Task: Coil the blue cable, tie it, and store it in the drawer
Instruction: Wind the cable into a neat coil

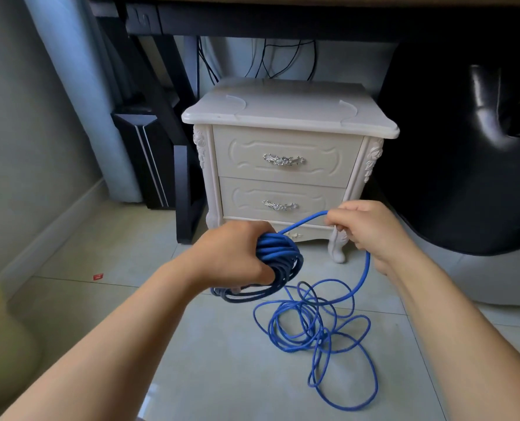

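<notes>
Blue cable (278, 253) was partly wound into a tight bundle of loops, and our left hand (234, 253) gripped that bundle with the fingers curled round it, held above the tiled floor (216, 369) just in front of the white nightstand (283, 117); the lower loops of the bundle hung down below the hand, darker in shadow. From the bundle one strand arced up and to the right into our right hand (368, 232), which pinched it between thumb and fingertips; below that hand the strand dropped and curved back to a loose tangle of loops lying on the tiles between our two forearms, with one long loop trailing toward us. The nightstand's top drawer (286, 174) and lower drawer (313, 196) were both closed, each with an ornate silver handle; the cable touched neither. Behind the nightstand, black wires (283, 59) hung under a dark desk (283, 22); a black computer tower (143, 153) stood to its left, and a glossy black seat (465, 147) filled the right side. A small red scrap (98, 276) lay on the tiles to the left, well apart from the cable.
</notes>
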A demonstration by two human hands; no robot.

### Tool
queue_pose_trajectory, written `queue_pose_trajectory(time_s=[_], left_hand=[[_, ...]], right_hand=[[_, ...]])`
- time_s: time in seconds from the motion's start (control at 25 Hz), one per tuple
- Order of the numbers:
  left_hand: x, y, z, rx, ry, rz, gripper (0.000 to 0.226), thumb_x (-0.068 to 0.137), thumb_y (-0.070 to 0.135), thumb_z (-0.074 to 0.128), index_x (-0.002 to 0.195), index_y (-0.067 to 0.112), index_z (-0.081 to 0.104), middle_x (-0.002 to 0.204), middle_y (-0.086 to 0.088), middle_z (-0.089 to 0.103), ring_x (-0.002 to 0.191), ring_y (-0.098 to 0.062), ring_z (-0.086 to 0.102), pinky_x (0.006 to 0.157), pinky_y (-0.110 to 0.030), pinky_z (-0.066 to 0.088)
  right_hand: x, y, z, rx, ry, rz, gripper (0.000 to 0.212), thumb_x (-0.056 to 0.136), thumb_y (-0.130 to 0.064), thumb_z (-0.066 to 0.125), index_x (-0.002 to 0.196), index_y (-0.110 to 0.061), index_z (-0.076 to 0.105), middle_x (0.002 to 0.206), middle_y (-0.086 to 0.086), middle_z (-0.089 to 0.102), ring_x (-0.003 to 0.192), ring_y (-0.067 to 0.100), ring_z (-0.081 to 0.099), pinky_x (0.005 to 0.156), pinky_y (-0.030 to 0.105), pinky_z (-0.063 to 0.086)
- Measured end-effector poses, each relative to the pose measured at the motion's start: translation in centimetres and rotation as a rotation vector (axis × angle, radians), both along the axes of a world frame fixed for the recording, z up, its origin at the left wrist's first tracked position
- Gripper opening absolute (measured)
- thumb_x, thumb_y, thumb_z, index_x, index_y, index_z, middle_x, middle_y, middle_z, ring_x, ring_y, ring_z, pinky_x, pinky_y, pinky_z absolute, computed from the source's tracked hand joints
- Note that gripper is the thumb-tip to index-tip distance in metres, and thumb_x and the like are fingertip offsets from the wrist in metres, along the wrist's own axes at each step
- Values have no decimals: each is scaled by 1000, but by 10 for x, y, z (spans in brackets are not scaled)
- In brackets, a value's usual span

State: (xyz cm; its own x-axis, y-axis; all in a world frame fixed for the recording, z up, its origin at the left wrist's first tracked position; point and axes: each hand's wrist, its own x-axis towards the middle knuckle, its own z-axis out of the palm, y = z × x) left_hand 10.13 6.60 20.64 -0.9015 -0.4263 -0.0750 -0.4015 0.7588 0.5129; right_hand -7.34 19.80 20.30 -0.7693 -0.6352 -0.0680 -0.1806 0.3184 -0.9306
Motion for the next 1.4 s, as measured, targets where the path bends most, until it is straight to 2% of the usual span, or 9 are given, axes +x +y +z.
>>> queue_pose_trajectory(time_s=[0.12, 0.2, 0.32, 0.6, 0.8, 0.96, 1.12, 1.24, 1.4], left_hand=[[0, -1, -9, -257, 2, 10, 35, 69, 37, 66, 99, 31, 49, 88, 8, 63, 81, -18, 58, 69, -32, 51], [-2, -3, -14, -312, 8, 10, 33, 70, 38, 65, 96, 28, 46, 85, 7, 61, 78, -21, 56, 64, -31, 46], [-5, -4, -16, -317, 50, 35, 31, 68, 39, 64, 88, 27, 42, 74, 7, 56, 72, -23, 53, 58, -30, 40], [1, -6, -8, 377, 540, 183, 23, 56, 16, 62, 79, 18, 62, 59, 7, 53, 50, -12, 46, 48, -25, 40], [-3, -8, -7, 686, 705, 289, 20, 56, 5, 54, 67, 20, 62, 55, -3, 41, 48, -16, 36, 44, -22, 34], [-12, -1, -10, 895, 801, 396, 16, 54, 3, 49, 63, 13, 57, 52, -5, 34, 47, -18, 30, 52, -30, 33], [-21, 6, -15, 1227, 903, 486, 15, 57, 6, 47, 66, 11, 36, 50, -4, 28, 42, -18, 27, 57, -35, 31], [-26, 18, -24, 1368, 862, 420, 11, 66, 5, 48, 75, 9, 43, 55, -6, 34, 51, -21, 42, 62, -35, 49], [-26, 9, -30, 1108, 563, 296, 32, 64, 10, 60, 95, 13, 57, 80, -4, 57, 83, -22, 58, 75, -35, 49]], right_hand=[[6, 6, 10, 50, 86, 107, 17, 77, -26, 76, 64, -21, 66, 58, -1, 50, 55, 17, 41, 53, 30, 30], [12, 10, 17, 43, 245, 153, 7, 83, -27, 74, 77, -29, 71, 76, -11, 70, 71, 6, 61, 67, 25, 45], [14, 15, 25, 3, 342, 176, 5, 85, -28, 72, 80, -30, 73, 82, -10, 73, 80, 5, 64, 74, 23, 47], [20, 12, -6, -127, 163, 150, 16, 93, -25, 63, 86, -37, 72, 66, -19, 61, 55, -3, 50, 62, 17, 37], [47, -2, -24, -232, 155, 125, 28, 103, -34, 38, 115, -52, 56, 119, -8, 51, 108, -8, 52, 105, 27, 39], [65, -8, -30, -372, -14, 256, 57, 87, -47, 62, 140, -43, 41, 140, -11, 48, 129, -3, 45, 110, 26, 35], [74, -18, -40, -544, -271, 61, 76, 82, -10, 74, 142, -40, 40, 118, -10, 67, 112, 9, 63, 101, 34, 47], [64, -22, -37, -511, -530, -109, 45, 84, -2, 69, 123, -21, 58, 103, 14, 71, 99, 30, 70, 90, 47, 55], [40, -14, -30, -313, -329, -215, 17, 89, -8, 64, 103, -18, 60, 72, 8, 68, 67, 22, 71, 64, 39, 59]])
